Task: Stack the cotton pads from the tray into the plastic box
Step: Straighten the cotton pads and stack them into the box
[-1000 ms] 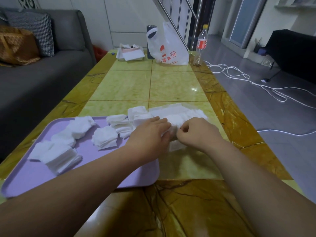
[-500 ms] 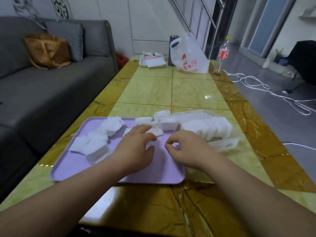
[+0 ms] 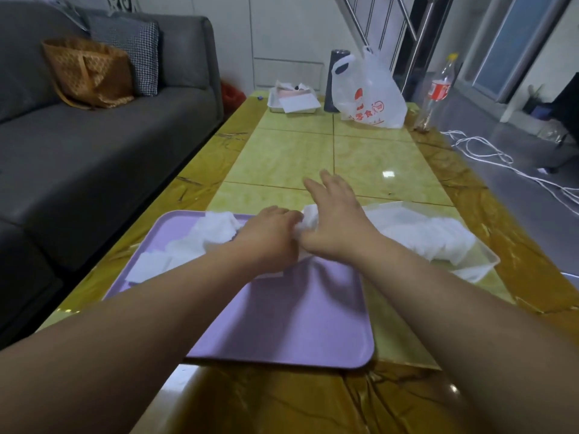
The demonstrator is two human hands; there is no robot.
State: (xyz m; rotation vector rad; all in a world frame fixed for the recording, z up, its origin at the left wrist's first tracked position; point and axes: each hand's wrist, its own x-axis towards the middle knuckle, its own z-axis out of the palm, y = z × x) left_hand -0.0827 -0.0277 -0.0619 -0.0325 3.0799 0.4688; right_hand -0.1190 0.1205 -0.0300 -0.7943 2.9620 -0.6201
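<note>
While both hands work near the far edge of the purple tray (image 3: 282, 324), the step in hand looks to be gathering another clump of cotton pads (image 3: 308, 218) to move across to the plastic box (image 3: 484, 264). That box sits on the counter (image 3: 376, 158) just beside the tray's right side and already holds a leaning row of pads. The left hand (image 3: 269, 238) has its fingers (image 3: 283, 213) curled down over the clump and appears to grip it, though blur hides the exact hold. The right hand (image 3: 340, 228) lies against the same clump with its fingers (image 3: 329, 183) straight and spread, holding nothing. More loose pads (image 3: 216, 234) lie in uneven heaps along the tray's far left part. To do this well, I judge the clump should be squared up between both hands before lifting, edges aligned, since soft pads are likely to fan out and slip when pinched from one side. Carrying it low and setting it on edge against the row in the box would keep the stack tidy, and pressing that row back with the free hand would open room. The main risk is pads shedding onto the counter between tray and box.
</note>
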